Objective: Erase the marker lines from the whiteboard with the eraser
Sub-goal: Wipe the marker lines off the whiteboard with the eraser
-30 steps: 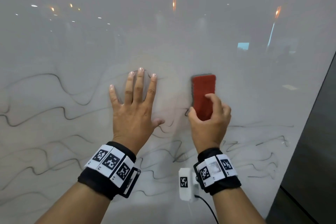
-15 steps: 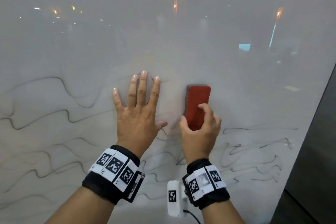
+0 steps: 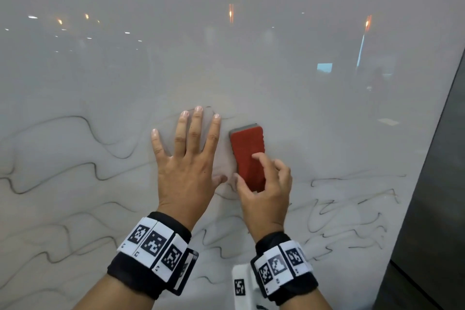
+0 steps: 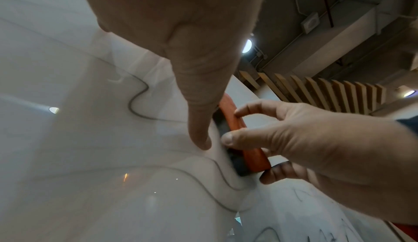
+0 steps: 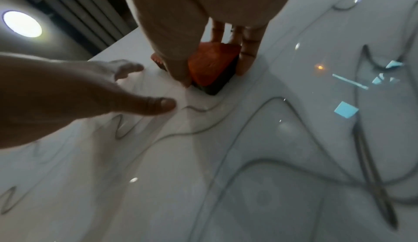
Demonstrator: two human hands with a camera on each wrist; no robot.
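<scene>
Eraser (image 3: 247, 156): flat on the whiteboard (image 3: 251, 58), dark felt down so it wipes.
Right hand (image 3: 264, 196): I pinch its sides to steer.
Left hand (image 3: 187, 166): fingers spread flat, bracing me.
Marker lines (image 3: 75, 171): many remain below.

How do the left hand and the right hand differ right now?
The left hand lies flat with fingers spread straight on the whiteboard; the right hand has its fingers curled. The left hand holds nothing; the right hand grips the red eraser by its lower end. Both wear black wristbands with white coded tags, and both are at the board.
</scene>
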